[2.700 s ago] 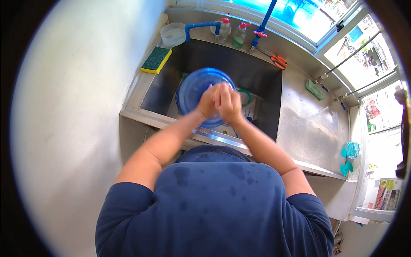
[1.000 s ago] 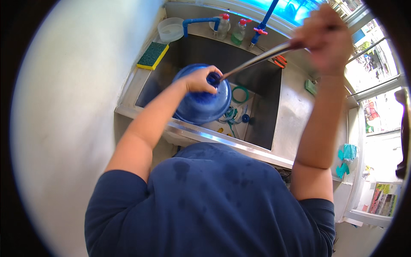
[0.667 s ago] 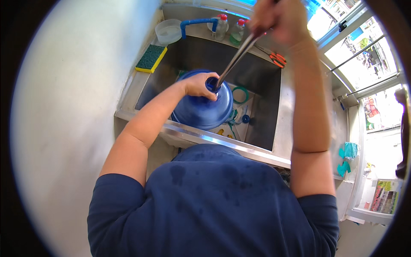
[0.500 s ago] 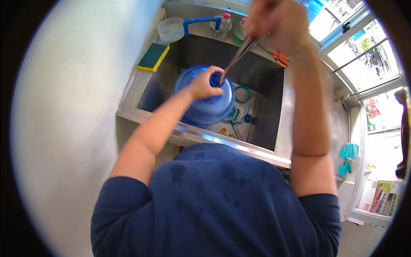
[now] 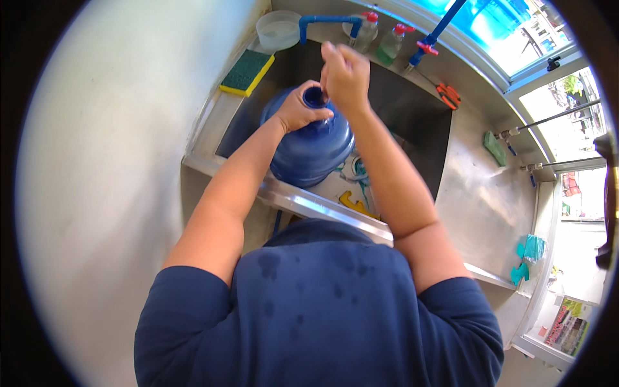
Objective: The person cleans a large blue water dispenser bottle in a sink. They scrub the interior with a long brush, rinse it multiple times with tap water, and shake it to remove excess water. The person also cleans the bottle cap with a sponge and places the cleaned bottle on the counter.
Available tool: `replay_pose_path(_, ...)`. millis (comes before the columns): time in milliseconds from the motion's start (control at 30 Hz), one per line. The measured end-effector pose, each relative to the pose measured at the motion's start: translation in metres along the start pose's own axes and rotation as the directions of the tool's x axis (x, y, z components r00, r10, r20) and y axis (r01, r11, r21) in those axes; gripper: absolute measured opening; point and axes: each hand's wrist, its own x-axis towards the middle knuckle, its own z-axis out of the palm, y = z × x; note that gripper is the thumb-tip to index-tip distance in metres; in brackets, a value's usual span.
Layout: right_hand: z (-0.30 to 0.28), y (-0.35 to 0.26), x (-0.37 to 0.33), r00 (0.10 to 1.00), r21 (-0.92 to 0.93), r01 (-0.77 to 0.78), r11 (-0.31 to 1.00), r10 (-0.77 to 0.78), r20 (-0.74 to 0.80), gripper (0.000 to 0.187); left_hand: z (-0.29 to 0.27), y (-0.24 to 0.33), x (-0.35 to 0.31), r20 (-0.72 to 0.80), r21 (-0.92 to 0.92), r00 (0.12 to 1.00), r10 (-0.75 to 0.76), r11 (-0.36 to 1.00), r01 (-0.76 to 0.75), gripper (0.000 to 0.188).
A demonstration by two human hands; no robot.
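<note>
A large blue water jug stands upright in the metal sink, its mouth facing up. Its neck is gripped by my left hand, the fingers curled round the far side and the thumb on the near right. Just above and to the right of the mouth, my right hand is closed in a fist, slightly blurred. The thin metal rod it gripped earlier is almost wholly hidden behind the hand and inside the jug.
A green-and-yellow sponge and a clear tub lie left of the blue pipe tap. Red-capped bottles stand behind the sink. Orange-handled scissors rest on the right rim. A yellow object lies in the basin.
My right hand has come down and left, from high above the jug to close by its mouth, sinking the rod inside. My left hand stays on the neck. The view has shifted slightly.
</note>
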Motion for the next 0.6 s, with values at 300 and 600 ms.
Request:
replay_pose_path(300,0.034,0.01,-0.021,0.925,-0.16,0.331,0.93,-0.286,0.252,0.034,-0.015,0.014,-0.023,-0.059,-0.041,0.997,0.056,0.997,-0.058,0.057)
replay_pose_path(600,0.019,-0.009,-0.037,0.886,-0.068,0.434,0.899,-0.411,0.217,0.034,0.001,-0.002,-0.022,-0.182,0.113,0.97,0.163,0.983,-0.144,0.058)
